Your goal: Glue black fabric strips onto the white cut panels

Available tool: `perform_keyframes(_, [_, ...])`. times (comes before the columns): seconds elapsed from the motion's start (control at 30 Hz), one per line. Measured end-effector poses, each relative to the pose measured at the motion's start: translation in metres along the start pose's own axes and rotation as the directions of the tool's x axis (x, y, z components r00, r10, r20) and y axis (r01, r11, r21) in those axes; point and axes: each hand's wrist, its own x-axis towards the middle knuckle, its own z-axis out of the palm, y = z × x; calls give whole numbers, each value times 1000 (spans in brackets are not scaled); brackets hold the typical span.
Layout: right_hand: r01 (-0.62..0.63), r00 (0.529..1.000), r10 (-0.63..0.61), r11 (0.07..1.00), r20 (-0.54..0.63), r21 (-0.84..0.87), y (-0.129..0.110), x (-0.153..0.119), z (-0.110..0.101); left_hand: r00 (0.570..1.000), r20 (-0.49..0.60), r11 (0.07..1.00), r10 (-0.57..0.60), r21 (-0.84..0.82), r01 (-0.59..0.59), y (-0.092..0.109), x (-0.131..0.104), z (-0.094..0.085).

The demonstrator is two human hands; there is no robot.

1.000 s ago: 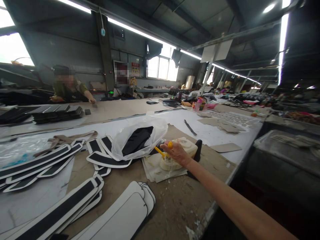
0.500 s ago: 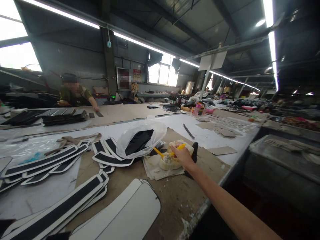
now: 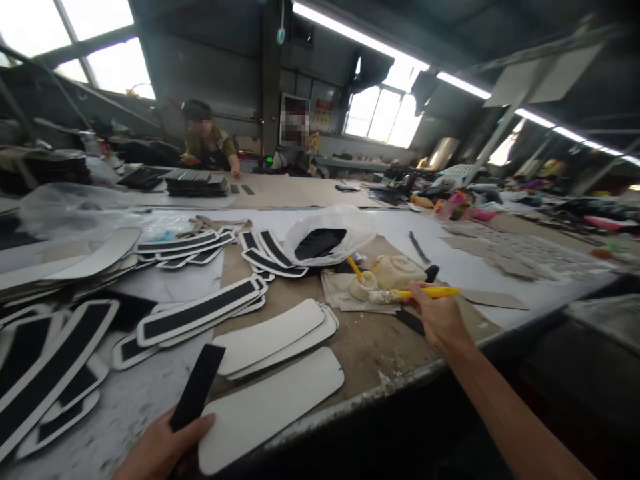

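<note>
At the far left, curved white panels with black centre strips lie overlapping on the white-covered table, with a crumpled clear plastic bag behind them. Near the front edge, the left hand is closed on the lower end of a narrow black strip, thumb on one side, the strip tilted up and to the right. The thumb tip reaches the left end of a plain white panel, which lies at the table's front edge; whether it presses on the panel cannot be told. Across the table a person in a green top leans over, one arm stretched out, near a dark stack. Just behind the nearest panel lie overlapping plain white pieces, and farther back a whitish bag stands open around black material. To its right, a small whitish pot sits on layered sheets, with a yellow stick leaning in it and a cream-coloured container just behind. The right hand has its fingers together, clamped on the yellow handle of a brush; its pale, coated head points left, beside the pot. Farther right lie a flat grey-brown sheet and pale scraps.
</note>
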Motion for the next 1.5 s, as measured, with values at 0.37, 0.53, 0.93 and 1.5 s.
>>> perform_keyframes(0.37, [-476, 741, 347, 876, 575, 85, -5, -200, 77, 994, 105, 993, 31, -118, -18, -15, -3, -1])
perform_keyframes(0.53, [-555, 695, 406, 827, 593, 84, 13, -222, 96, 989, 114, 993, 91, -87, -82, -13, -6, -2])
perform_keyframes(0.93, [-405, 759, 343, 914, 554, -12, 10, -225, 100, 980, 134, 988, 146, -67, -138, -16, -4, -4])
perform_keyframes(1.5, [78, 905, 117, 899, 410, -430, 9, -160, 51, 985, 58, 986, 165, -1, -165, -22, -2, -2])
